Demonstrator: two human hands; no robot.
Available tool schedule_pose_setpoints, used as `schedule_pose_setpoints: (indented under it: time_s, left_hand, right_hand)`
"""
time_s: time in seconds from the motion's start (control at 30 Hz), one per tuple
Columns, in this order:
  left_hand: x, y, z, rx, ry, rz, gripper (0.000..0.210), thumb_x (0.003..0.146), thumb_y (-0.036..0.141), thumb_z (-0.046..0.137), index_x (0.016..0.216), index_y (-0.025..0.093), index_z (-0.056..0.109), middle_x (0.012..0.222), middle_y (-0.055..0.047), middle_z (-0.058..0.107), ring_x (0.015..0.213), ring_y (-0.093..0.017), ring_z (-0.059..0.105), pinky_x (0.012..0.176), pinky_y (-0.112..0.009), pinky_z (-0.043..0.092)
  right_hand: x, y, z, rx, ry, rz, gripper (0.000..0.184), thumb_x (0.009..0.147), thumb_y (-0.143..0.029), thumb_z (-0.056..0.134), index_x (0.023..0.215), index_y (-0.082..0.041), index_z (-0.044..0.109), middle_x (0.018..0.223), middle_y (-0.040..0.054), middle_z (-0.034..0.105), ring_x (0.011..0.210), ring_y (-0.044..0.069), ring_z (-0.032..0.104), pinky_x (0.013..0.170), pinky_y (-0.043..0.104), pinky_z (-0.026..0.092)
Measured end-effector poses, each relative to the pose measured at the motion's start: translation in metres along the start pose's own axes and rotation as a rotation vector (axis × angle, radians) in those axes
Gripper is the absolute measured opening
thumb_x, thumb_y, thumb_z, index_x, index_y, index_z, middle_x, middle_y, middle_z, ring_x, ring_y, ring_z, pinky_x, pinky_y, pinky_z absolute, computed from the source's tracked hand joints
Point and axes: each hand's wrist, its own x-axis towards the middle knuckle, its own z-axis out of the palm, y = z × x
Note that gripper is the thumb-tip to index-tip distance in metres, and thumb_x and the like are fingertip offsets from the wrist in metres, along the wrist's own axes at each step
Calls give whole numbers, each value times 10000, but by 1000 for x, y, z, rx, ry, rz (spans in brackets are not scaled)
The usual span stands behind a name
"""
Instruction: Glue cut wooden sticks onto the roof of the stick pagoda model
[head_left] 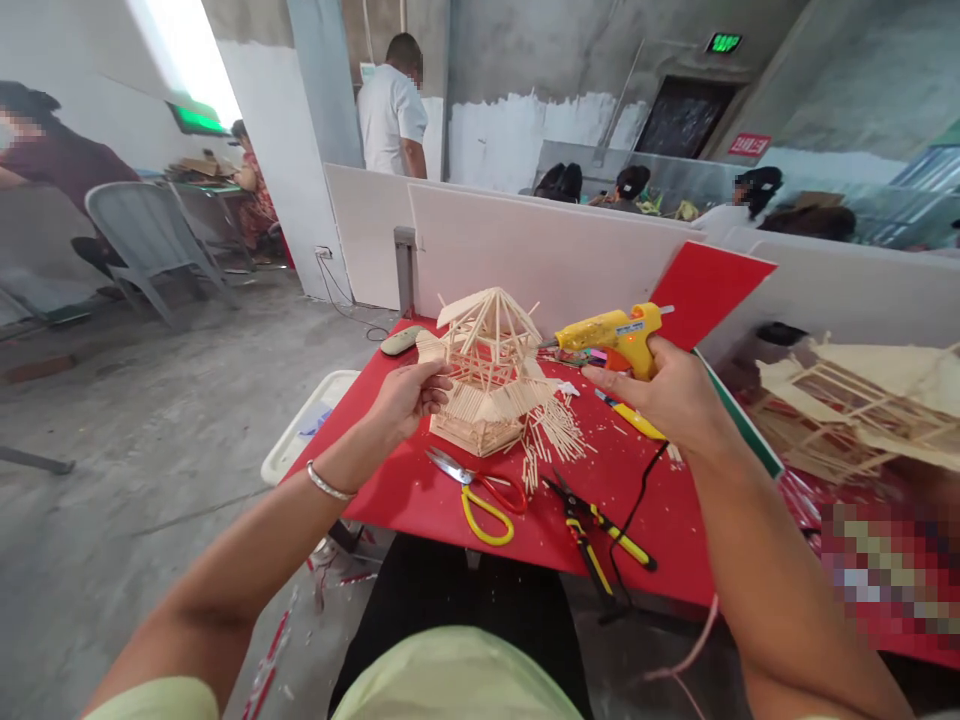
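Bare concrete walls surround a bright red tabletop (pixel 401 497), where a pale, tiered wooden-stick model (pixel 496 403) stands near the far edge. One right hand (pixel 679 390) grasps a yellow plastic glue gun (pixel 611 334), nozzle towards the model. At its left side, the left hand (pixel 409 397) has bent fingers; I cannot tell whether they grip anything. It looks light, stiff, fragile; best held by its dense base.

Passage to the model (pixel 491 405): along the left front of the table (pixel 394 490), left of the scissors (pixel 463 478). Obstacles: sticks (pixel 556 440) to the model's right; pliers (pixel 576 507) in front; cord (pixel 642 486) at the pliers' handles. Partition (pixel 525 235) bounds the rear.
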Motion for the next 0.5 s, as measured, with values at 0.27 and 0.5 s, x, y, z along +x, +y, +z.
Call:
schedule_pose_setpoints:
  time_s: [0.27,0.5]
  left_hand:
    - [-49,-48,33,70,-144,88,301,702,356,793,870,116,722,644,-19,669,475,-84,588,408,-174,404]
    - [-61,-139,62,260,-249,2,276,707,392,791,805,141,732,598,-26,675,453,-91,586,425,-181,419]
  right_hand:
    - [-92,31,-45,-36,-36,191,349,716,-448,713,921,-170,668,665,-3,598,570,134,484,537,273,368]
    - [-159,115,-16,-124,-142,398,311,795,-413,592,1016,-202,653,831,21,694,723,179,617,619,258,404]
